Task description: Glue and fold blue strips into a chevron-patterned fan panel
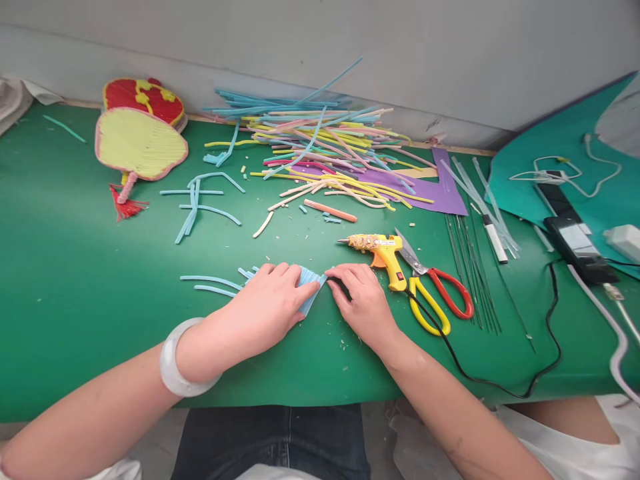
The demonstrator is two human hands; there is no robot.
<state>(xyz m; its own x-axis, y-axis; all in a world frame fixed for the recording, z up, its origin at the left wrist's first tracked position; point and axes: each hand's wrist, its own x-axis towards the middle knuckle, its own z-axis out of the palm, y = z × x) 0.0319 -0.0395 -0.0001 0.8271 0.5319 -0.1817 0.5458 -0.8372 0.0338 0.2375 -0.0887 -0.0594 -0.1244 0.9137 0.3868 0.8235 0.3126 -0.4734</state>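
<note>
Under my left hand [273, 303] lies a flat piece of blue pipe cleaners [311, 301], set side by side. My left fingers are bent over it and the thumb presses on its top, while loose blue ends stick out to the left. My right hand [363, 303] pinches the right tip of the piece between thumb and fingers; the exact grip is partly hidden. A yellow glue gun [387, 257] lies just beyond my right hand, nozzle pointing left. Beside it are scissors [425, 273] with one red and one yellow handle, blades apart.
A heap of coloured pipe cleaners [325, 137] lies by the wall, partly over purple sheet [450, 193]. Finished fan shapes [143, 143] rest at back left. Thin green wires [470, 273], clear glue sticks [483, 193], a phone [577, 240] and a black cord [500, 387] lie right.
</note>
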